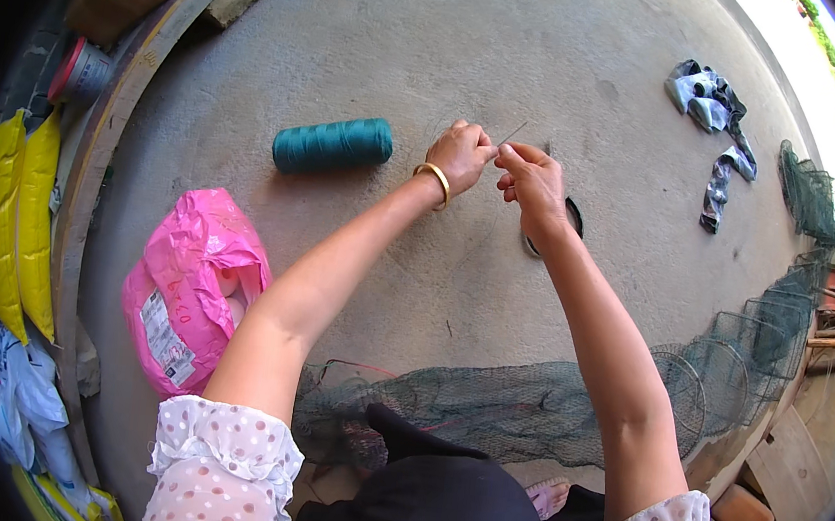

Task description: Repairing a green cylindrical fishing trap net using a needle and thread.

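My left hand (460, 154), with a gold-coloured bangle at its wrist, is closed in a pinch on a thin needle (516, 131) that sticks out past the fingertips. My right hand (533, 183) meets it, thumb and forefinger pressed together at the needle's lower end. Fine thread, hard to make out, loops near both hands; what exactly the right fingertips pinch is too small to tell. Under my right hand and wrist lie scissors with black handles (574, 215), partly hidden. A large spool of teal thread (333, 146) rests on its side left of my left hand.
A pink plastic bag (196, 289) sits on the concrete floor at left. Dark green netting (514, 405) with wire hoops stretches across my lap and off to the right. Patterned cloth (718, 114) lies far right. A curved ledge (83, 188) borders yellow packages (19, 222).
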The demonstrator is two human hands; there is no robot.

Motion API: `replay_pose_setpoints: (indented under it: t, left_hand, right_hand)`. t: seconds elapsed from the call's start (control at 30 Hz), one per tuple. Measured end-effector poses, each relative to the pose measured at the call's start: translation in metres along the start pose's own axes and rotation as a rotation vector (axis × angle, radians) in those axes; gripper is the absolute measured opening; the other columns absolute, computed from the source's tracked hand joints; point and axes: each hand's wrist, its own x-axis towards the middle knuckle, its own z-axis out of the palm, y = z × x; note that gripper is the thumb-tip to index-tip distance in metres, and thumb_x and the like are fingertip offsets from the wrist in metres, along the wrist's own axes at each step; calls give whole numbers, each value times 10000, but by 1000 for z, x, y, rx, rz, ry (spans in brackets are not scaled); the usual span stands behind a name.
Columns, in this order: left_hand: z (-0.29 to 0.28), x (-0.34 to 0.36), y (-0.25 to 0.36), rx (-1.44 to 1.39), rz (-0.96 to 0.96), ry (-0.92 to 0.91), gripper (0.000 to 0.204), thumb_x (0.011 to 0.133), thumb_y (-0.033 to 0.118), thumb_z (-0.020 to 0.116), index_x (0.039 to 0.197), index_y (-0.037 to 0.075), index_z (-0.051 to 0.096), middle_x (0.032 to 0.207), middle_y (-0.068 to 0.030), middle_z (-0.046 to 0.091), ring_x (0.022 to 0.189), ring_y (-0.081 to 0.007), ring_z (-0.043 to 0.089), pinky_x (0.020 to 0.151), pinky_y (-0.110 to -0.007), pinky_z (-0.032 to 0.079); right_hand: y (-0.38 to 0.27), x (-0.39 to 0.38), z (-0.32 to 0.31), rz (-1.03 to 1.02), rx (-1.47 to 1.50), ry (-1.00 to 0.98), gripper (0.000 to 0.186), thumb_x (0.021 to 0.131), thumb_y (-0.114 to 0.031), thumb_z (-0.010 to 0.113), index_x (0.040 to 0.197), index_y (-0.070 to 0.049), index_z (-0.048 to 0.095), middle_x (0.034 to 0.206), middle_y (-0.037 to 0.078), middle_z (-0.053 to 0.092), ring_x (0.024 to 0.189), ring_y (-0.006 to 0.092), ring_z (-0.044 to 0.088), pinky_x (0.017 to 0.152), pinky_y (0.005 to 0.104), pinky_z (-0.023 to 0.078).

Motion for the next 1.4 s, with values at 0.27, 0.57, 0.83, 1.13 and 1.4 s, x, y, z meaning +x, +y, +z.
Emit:
replay_pose_setpoints:
  t: [0.27,0.57,0.83,1.13,1.4]
  left_hand:
    - [-68,-50,1,268,210,60,371,795,230,718,1098,57,592,1073,-104,544,1029,-264,549,883,-381,447]
    - [-150,-54,-64,751,68,-145,785,712,259,794,1377,108,405,1328,-122,471,1292,-294,406,1068,-441,287]
    - [-146,-52,-73,695,122,-103,805,700,196,805,1376,94,381,1286,-110,503,1248,-283,453,1045,-417,312]
    - [-141,-54,-76,707,130,-138,827,691,215,812,1382,94,373,1296,-123,492,1248,-295,455,1044,-426,320]
    - [-159,-61,-79,814,309,74,848,738,218,767,1448,123,312,1390,-159,429,1299,-340,406,1066,-465,330]
  right_hand:
    - [-14,5,21,-96,-168,-157,163,881,-133,658,978,-6,694,709,56,652,582,85,564,504,266,438]
    - [-34,19,71,-679,-1279,-401,103,772,-40,567,802,-76,659,748,128,674,730,328,657,632,426,508]
    - [-44,35,82,-857,-1397,-493,92,737,-29,598,747,-93,664,706,113,666,660,273,666,565,375,518]
    - [-39,38,93,-901,-1426,-555,64,800,-74,626,825,-74,685,767,136,675,695,287,681,595,384,546]
    - [-103,-19,-10,-897,-1518,-282,291,904,-143,628,1182,-58,630,990,130,684,707,169,670,522,254,517]
